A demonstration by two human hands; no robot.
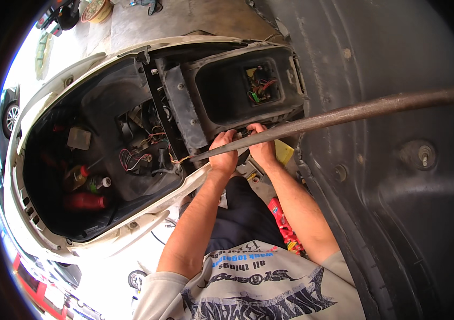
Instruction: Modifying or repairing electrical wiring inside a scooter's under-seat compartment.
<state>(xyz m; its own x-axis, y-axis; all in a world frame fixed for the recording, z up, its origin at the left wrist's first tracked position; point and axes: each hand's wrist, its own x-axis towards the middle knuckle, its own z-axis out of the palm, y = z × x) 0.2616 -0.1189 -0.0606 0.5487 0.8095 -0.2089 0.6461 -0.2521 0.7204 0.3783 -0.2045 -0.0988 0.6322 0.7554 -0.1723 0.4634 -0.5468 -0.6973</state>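
Both hands work at the near edge of a black plastic compartment (221,93) in a scooter body with cream side panels (157,220). My left hand (223,151) is closed, its fingertips pinching at the rim. Just right of it my right hand (261,145) is closed too, thumb and fingers bent together at the same edge. Something small and dark shows between the fingertips, too hidden to name. A brown metal rod (344,113) passes over both hands and covers part of them. Behind them, a square opening (262,85) in the compartment shows colored wires and a green connector.
Left lies a deep storage bay (72,144) with loose wires (136,157), a red-capped bottle (80,170), a white-capped bottle (99,184) and a red object (85,201). A large dark panel (397,224) stands close on the right. A yellow item (284,151) sits beside my right wrist.
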